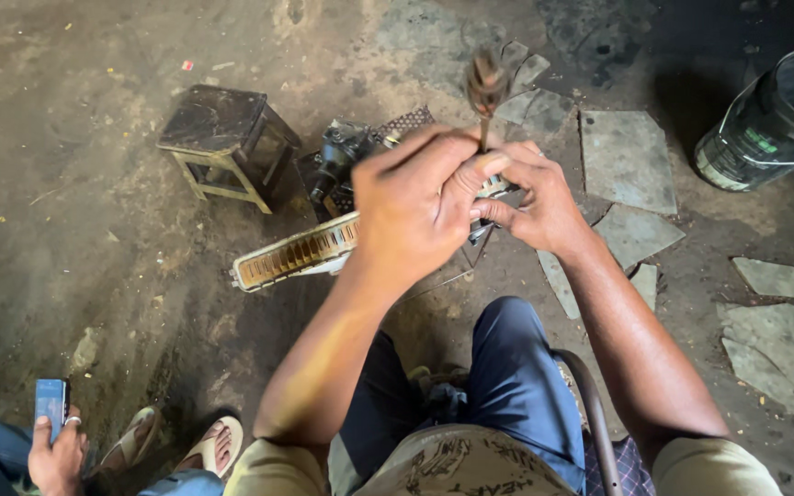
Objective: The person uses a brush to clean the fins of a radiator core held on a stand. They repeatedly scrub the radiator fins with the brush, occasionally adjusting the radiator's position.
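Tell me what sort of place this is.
Probably an informal repair workshop, worked at floor level. The dirt floor is oil-stained, a greasy engine-like part lies beside a small metal stool, and both the left hand and right hand grip a finned metal part.

A rough workshop: oil-stained dirt floor (94,239), greasy machine parts (342,156), grimy bucket (774,119).

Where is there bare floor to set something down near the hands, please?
Bare dirt floor lies left of the small dark wooden stool, reaching toward the seated person's phone hand. It is crowded around the left hand and right hand: the long cream ribbed part, dark engine block, broken grey slabs and green-grey bucket.
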